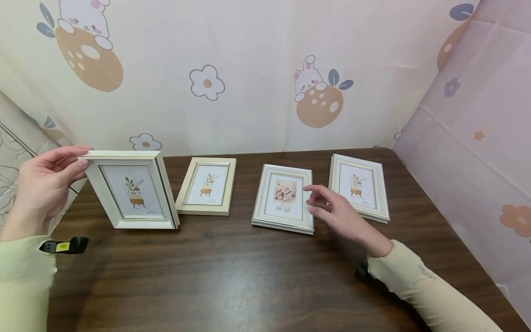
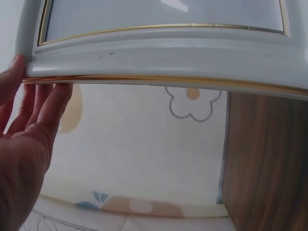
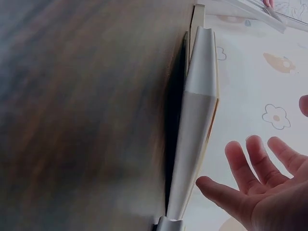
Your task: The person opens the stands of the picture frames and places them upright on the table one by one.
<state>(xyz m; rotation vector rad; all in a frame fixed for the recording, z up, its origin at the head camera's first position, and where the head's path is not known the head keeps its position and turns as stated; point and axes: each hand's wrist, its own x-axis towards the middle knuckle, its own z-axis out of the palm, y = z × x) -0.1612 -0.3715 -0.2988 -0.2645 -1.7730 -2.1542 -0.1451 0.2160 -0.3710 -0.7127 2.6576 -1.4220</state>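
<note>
Brown table (image 1: 199, 272) before rabbit-print cloth (image 1: 253, 87) — white frame (image 1: 134, 191) in pinch of left hand (image 1: 45, 186) — right hand (image 1: 342, 216), fingers spread

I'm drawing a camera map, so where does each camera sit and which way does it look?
Head: on the person's head, facing forward and down at the dark brown wood-grain table; left hand, right hand and pale fabric sleeves show.
Left wrist: on that wrist, facing the left hand and the white, gold-trimmed rectangular picture frame it grips.
Right wrist: on that wrist, facing the right hand and a pale rectangular frame on the table.
Shared: head and left wrist both show the gripped frame.
</note>
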